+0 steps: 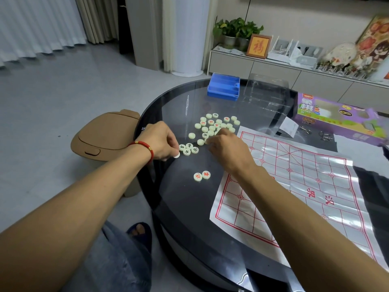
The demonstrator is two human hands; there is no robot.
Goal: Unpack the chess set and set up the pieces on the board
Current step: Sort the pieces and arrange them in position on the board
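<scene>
L hand (161, 141) fingers pinch white piece (176, 155); R hand (228, 147) fingers curled on pile (214, 125).

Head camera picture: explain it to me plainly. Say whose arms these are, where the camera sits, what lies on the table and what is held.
There is no machine here. The one picture comes from a camera worn on a person's head, looking down at their own two bare arms. On the round glass table lie a paper chess board with red lines, no pieces on it yet, and a loose pile of pale round chess pieces. Behind are a blue tray, a clear plastic cover and a purple box. The left hand pinches one piece. The right hand reaches into the pile; its grip is hidden.
</scene>
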